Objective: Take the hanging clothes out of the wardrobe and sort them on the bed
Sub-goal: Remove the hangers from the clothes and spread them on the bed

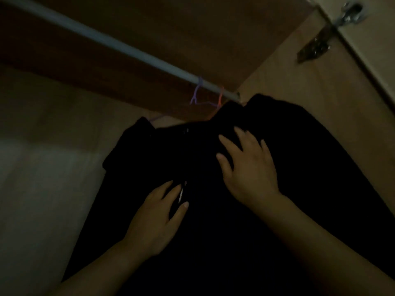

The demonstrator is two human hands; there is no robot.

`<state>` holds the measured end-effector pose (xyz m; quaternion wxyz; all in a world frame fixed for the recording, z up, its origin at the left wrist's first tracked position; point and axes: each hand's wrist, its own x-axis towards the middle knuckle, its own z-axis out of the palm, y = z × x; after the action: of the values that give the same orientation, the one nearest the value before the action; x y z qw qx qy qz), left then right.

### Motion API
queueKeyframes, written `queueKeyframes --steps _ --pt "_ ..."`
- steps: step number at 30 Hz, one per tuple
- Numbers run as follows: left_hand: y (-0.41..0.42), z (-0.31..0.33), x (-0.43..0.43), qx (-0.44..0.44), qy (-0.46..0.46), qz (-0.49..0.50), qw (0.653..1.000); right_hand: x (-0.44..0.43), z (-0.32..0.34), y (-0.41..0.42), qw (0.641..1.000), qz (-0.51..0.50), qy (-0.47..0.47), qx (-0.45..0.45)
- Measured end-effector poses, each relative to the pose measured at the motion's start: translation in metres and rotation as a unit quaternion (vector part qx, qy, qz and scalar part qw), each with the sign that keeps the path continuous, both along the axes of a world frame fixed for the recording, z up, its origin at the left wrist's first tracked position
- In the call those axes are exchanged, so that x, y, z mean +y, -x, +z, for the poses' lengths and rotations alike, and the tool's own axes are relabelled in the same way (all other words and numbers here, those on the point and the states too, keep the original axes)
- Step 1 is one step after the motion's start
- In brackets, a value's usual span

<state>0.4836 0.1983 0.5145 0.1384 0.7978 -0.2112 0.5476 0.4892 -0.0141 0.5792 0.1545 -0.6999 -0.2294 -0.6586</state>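
Your right hand (pixel 250 167) lies on the black clothes (pixel 213 242) a little below the right end of the rail (pixel 106 39). Its fingers are spread wide and fairly straight, pressing on the cloth and gripping nothing. Your left hand (pixel 158 214) rests on the same dark cloth, further below the rail and to the left of the right one. Its fingers are stretched out and loosely parted, with the thumb held away from them. A thin pale sliver (pixel 181 193) shows between its fingers and thumb. The light is too dim to tell what it is, or whether the hand pinches it.

The black clothes hang from the rail near its right end, inside the wardrobe, and fill the space below it down to your forearms. In this dark you cannot tell how many garments there are. A purple hanger (pixel 195 97) and an orange hanger (pixel 220 99) are hooked over the rail side by side, just above the collar line of the cloth. A metal hinge (pixel 316 43) sits on the wardrobe's side panel (pixel 299 82), above and to the right of the rail's end.
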Motion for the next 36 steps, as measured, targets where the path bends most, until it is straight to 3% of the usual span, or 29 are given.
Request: queueKeyframes --steps 4,10,16,19,26,30,36 --pt "0.012 -0.097 -0.006 0.060 -0.001 0.024 0.998 -0.015 -0.139 -0.005 0.998 -0.019 0.003 0.057" --pt "0.044 -0.243 -0.016 0.148 -0.015 0.002 0.989 -0.046 -0.327 0.030 0.972 -0.065 0.051 0.222" --pt "0.105 -0.375 -0.048 0.275 -0.030 -0.023 0.961 -0.074 -0.463 0.127 0.895 -0.085 0.041 0.436" --pt "0.149 -0.438 -0.075 0.326 -0.053 -0.059 0.942 -0.092 -0.519 0.191 0.866 -0.102 0.013 0.490" --pt "0.258 -0.532 -0.168 0.461 -0.119 -0.195 0.857 -0.139 -0.616 0.364 0.780 -0.183 -0.053 0.596" --pt "0.329 -0.570 -0.235 0.535 -0.185 -0.260 0.783 -0.174 -0.656 0.469 0.709 -0.231 -0.152 0.648" --pt "0.437 -0.609 -0.359 0.556 -0.305 -0.370 0.679 -0.256 -0.676 0.618 0.646 -0.332 -0.313 0.611"
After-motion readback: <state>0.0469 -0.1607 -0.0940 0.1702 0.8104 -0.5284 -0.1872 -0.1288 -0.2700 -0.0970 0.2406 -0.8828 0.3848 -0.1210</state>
